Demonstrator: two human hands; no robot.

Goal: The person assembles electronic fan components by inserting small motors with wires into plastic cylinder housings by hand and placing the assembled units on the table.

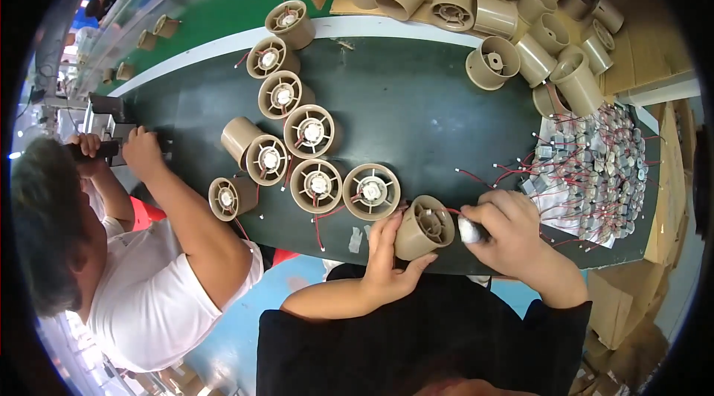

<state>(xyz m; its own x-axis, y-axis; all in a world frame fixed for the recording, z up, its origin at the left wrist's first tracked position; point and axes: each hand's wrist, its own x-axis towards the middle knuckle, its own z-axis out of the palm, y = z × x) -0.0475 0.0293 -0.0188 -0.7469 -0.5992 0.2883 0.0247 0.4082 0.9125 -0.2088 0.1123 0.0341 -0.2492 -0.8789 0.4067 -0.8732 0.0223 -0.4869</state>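
Observation:
Near the table's front edge, my left hand (390, 258) is wrapped round a beige plastic cylindrical housing (416, 238), tilted so its spoked inside shows. Just to its right, my right hand (509, 229) is closed on a small part with a whitish, silvery end (469, 230); its exact kind is unclear. A red wire (452, 211) runs from between my right fingers toward the housing's opening. Left of my hands, several similar housings (372, 191) stand on the dark table, many with a whitish part in the centre and red wires trailing out.
Small metal motors (595, 173) with red wires lie massed on white sheeting at the right. Beige housings (494, 17) are piled at the back right, beside cardboard (647, 46). A co-worker in a white top (160, 284) works at the left. A clear scrap (355, 240) lies near my left hand.

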